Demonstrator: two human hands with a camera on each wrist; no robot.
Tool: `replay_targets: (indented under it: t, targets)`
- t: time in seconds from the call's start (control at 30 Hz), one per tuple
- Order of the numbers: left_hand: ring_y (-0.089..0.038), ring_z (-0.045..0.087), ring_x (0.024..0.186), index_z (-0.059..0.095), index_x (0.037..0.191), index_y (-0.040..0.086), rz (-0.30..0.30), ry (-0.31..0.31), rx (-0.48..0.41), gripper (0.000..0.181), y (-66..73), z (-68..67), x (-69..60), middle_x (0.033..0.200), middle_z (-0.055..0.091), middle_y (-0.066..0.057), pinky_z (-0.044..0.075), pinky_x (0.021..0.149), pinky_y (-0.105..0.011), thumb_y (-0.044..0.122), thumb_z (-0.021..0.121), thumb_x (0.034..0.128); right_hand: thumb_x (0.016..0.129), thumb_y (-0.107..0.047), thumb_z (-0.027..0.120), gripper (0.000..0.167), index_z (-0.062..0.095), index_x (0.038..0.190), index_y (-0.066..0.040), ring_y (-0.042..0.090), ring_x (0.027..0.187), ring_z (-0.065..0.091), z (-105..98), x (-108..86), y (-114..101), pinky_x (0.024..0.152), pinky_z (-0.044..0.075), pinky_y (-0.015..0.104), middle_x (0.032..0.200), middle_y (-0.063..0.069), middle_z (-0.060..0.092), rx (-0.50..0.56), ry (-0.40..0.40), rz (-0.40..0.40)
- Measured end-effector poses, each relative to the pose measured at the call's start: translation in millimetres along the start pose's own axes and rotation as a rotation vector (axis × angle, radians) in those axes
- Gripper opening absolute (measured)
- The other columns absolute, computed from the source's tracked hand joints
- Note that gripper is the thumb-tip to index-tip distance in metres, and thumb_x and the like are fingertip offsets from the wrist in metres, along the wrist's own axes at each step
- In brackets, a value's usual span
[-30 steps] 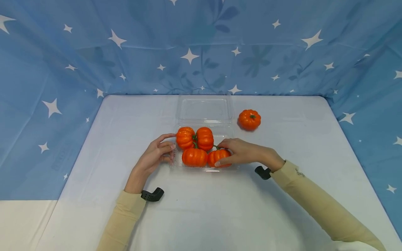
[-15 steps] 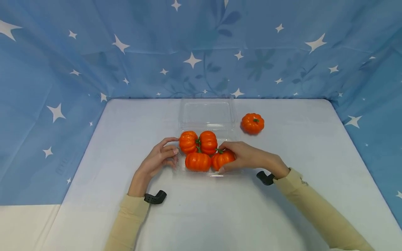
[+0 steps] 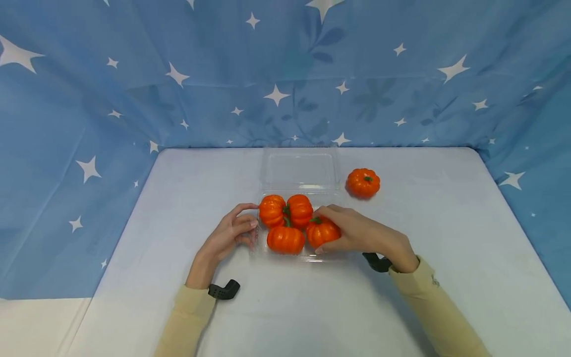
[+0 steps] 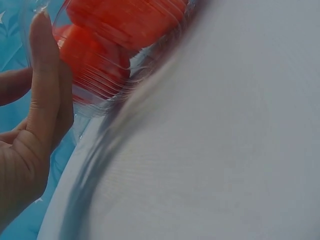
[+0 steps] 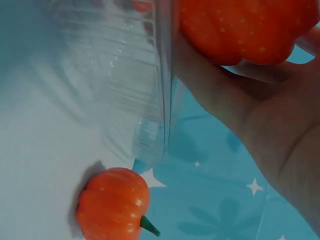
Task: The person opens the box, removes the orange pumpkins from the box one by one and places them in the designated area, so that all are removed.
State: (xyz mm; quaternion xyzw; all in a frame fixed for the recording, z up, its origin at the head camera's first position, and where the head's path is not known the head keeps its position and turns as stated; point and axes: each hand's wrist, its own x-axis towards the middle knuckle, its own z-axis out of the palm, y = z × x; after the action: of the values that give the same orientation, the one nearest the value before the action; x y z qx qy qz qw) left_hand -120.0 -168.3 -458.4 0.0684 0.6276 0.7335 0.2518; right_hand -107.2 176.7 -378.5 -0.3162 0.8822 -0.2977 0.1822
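Note:
A clear plastic clamshell box (image 3: 312,259) lies on the white table with its lid folded back, and it holds small orange pumpkins with green stems. One pumpkin (image 3: 272,210) is at the back left, a second pumpkin (image 3: 300,210) beside it, and a third pumpkin (image 3: 286,240) in front. My right hand (image 3: 357,230) grips another pumpkin (image 3: 322,233) between thumb and fingers at the box's front right; the right wrist view shows this pumpkin (image 5: 245,30) above the rim. Fairly straight fingers of my left hand (image 3: 229,233) touch the box's left wall (image 4: 100,82).
A loose pumpkin (image 3: 363,183) sits on the table right of the transparent lid (image 3: 300,167). Behind the white table (image 3: 285,307) hangs a blue star-patterned cloth (image 3: 214,74), which also runs along both sides.
My right hand has closed more around the front-right pumpkin, which has turned and risen slightly. The left hand stays at the box's side. The head view has shifted a little.

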Motion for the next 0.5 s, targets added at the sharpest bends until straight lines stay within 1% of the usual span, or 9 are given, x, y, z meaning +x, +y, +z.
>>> replay_targets:
  t: [0.13, 0.3, 0.4, 0.5]
  targets:
    - [-0.018, 0.061, 0.066, 0.038, 0.148, 0.007, 0.011, 0.000, -0.012, 0.048, -5.3, -0.6, -3.9, 0.089, 0.062, -0.006, 0.062, 0.058, -0.036, 0.004, 0.056, 0.1037, 0.085, -0.032, 0.084, 0.055, 0.059, 0.132, -0.017, 0.017, 0.111, 0.061, 3, -2.9, 0, 0.094, 0.056, 0.039, 0.124, -0.002, 0.065, -0.002, 0.041, 0.000]
    - [-0.016, 0.061, 0.067, 0.037, 0.147, 0.007, 0.020, -0.004, -0.022, 0.047, -7.8, -2.1, -6.5, 0.089, 0.062, -0.005, 0.061, 0.057, -0.035, 0.004, 0.056, 0.1038, 0.084, -0.039, 0.086, 0.057, 0.059, 0.130, -0.022, 0.017, 0.109, 0.058, 4, -5.0, 2, 0.090, 0.057, 0.037, 0.121, -0.005, 0.064, 0.008, 0.077, -0.024]
    - [-0.016, 0.061, 0.067, 0.038, 0.147, 0.008, 0.022, -0.008, -0.030, 0.047, -6.9, -1.9, -5.2, 0.089, 0.062, -0.004, 0.061, 0.056, -0.035, 0.004, 0.055, 0.1040, 0.082, -0.036, 0.088, 0.056, 0.059, 0.128, -0.023, 0.016, 0.109, 0.058, -1, -6.7, 5, 0.090, 0.057, 0.038, 0.120, -0.007, 0.064, 0.021, 0.121, -0.050]
    - [-0.016, 0.061, 0.067, 0.038, 0.147, 0.009, 0.024, -0.011, -0.047, 0.047, -5.9, -1.3, -1.9, 0.090, 0.062, -0.006, 0.061, 0.056, -0.035, 0.004, 0.055, 0.1042, 0.081, -0.030, 0.090, 0.057, 0.059, 0.128, -0.020, 0.017, 0.112, 0.059, -6, -7.3, 8, 0.093, 0.057, 0.042, 0.122, -0.005, 0.064, 0.028, 0.152, -0.076]
